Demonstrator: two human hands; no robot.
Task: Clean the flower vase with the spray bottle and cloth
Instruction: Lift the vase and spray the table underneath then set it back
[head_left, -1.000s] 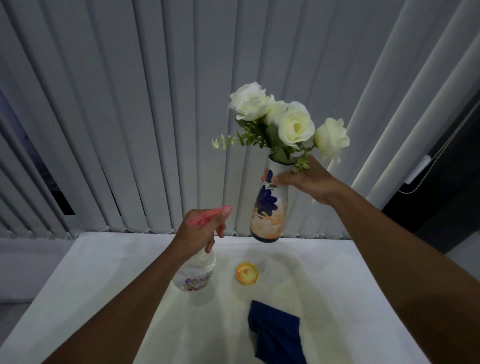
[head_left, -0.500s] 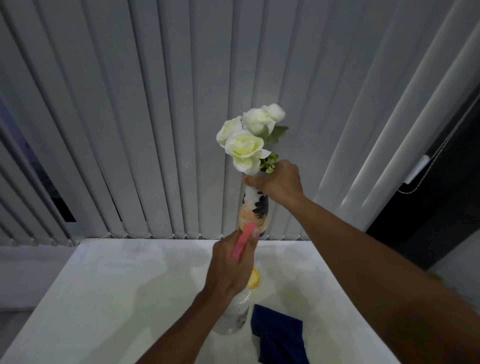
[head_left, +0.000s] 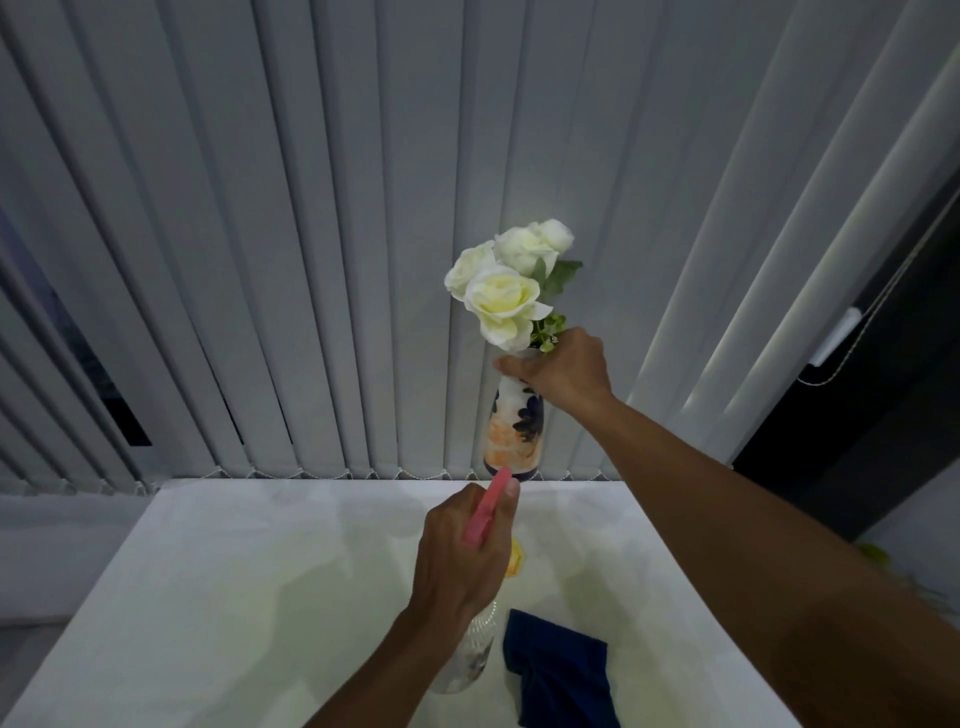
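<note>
My right hand (head_left: 563, 371) grips the neck of the flower vase (head_left: 511, 434), a white vase with blue and orange painting, held upright in the air above the table's far edge. White roses (head_left: 501, 296) stand in it. My left hand (head_left: 460, 551) is closed around the clear spray bottle (head_left: 470, 657), whose pink head (head_left: 488, 512) points at the base of the vase from just below it. A dark blue cloth (head_left: 561, 670) lies crumpled on the white table (head_left: 234, 597) to the right of the bottle.
A small yellow-orange object (head_left: 516, 558) lies on the table, partly hidden behind my left hand. Grey vertical blinds (head_left: 311, 234) hang right behind the table. A dark opening with a cord is at the right.
My left hand swung the spray bottle from the left to directly below the vase. My right hand moved the vase farther from me and turned the flowers.
</note>
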